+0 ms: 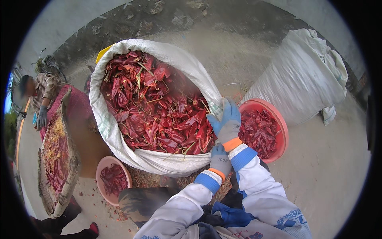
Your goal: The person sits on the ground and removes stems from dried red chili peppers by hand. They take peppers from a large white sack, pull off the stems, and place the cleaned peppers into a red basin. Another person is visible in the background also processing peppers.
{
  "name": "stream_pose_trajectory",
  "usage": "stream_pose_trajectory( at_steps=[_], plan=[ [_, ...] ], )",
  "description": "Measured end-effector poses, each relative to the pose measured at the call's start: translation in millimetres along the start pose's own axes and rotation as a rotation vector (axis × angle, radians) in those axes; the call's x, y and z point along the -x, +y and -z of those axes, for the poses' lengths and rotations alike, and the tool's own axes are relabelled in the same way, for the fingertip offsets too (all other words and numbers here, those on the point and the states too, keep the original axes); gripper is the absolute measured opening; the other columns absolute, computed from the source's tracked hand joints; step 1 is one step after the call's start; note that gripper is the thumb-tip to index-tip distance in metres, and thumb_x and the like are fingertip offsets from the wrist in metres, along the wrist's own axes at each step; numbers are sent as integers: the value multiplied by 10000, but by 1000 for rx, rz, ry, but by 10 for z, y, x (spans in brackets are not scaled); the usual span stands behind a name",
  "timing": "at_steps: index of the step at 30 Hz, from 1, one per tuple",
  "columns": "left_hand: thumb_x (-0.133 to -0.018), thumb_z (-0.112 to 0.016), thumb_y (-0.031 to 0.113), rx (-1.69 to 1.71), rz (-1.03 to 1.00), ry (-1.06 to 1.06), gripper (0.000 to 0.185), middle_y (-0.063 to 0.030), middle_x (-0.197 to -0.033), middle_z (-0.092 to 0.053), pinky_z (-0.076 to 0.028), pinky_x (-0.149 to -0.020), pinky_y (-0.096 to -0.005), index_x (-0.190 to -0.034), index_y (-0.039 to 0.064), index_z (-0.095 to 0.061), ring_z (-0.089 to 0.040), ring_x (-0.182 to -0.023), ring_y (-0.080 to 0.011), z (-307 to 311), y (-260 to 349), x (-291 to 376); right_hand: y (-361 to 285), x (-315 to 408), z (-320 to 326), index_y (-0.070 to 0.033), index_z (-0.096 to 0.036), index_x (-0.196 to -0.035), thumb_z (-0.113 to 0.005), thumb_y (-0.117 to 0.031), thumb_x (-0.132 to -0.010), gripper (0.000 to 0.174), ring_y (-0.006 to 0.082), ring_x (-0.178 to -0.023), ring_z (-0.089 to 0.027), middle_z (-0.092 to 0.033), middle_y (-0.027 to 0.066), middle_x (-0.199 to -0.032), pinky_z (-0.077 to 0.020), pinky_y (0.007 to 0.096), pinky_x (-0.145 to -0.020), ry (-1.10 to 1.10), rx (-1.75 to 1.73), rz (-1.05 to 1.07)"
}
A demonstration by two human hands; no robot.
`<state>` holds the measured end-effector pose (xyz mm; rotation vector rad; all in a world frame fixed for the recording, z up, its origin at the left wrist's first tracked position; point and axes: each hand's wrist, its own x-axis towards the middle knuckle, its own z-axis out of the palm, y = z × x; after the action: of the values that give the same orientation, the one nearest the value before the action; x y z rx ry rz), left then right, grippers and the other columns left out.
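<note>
A large white woven sack [119,155], its rim rolled outward, stands before me full of dried red chili peppers [167,119], some with pale stems. Both my hands wear grey gloves with blue coated fingers and orange cuffs. At the sack's right edge, my right hand [228,124] grips the rolled rim, thumb toward the peppers and fingers over the outside. Just below it, my left hand [220,159] holds the same rim at the near right corner; its fingertips are partly hidden.
Right of my hands is a red plastic basin [285,140] of peppers, beside a bulging white sack [292,80]. A smaller pink basin [100,188] of peppers sits near my knee. At left, a gloved person [47,89] is by a woven tray [70,155] of peppers and yellow bits.
</note>
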<state>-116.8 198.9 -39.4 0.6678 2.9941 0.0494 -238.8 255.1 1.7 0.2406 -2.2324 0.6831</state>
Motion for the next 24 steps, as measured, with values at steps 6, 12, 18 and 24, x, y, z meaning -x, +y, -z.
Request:
stream_pose_trajectory(
  at_steps=[6,12,18,24],
  plan=[
    [-917,-602,272,26,-51,106,410,-185,-1354,-637,-394,-1009,-436,-1223,30,-730,-525,-1254,-336,-108,-58,26,28,-531,-640,-47,-553,-1399,-717,-225,-927,531,361,-1118,-641,-664,180,-1251,-492,474,-951,-39,-54,29],
    [-869,-699,200,511,-69,255,636,-259,-1441,-550,-468,-1028,-486,-1437,-7,-503,-583,-1230,-424,134,-356,117,322,-1056,-889,7,-706,-1169,-571,-166,-1037,256,131,-803,-638,-709,56,-913,-509,336,-681,-316,-946,-489],
    [-912,-770,213,796,-144,263,416,-204,-1126,-711,-570,-855,-454,-1287,65,-666,-709,-999,-408,1323,-1255,148,498,-1153,-760,-36,-719,-1214,-569,-79,-1039,234,65,-826,-660,-724,-5,-1003,-524,222,-676,-560,-1624,-811],
    [-753,-837,180,-99,-213,906,664,-131,-1367,-626,-443,-1083,-496,-1378,144,-619,-567,-1311,-341,2563,-2328,-735,752,-1289,-424,4,-713,-1237,-589,-73,-980,295,114,-884,-664,-726,27,-1041,-529,270,-793,-1094,-1505,-638]
  ],
)
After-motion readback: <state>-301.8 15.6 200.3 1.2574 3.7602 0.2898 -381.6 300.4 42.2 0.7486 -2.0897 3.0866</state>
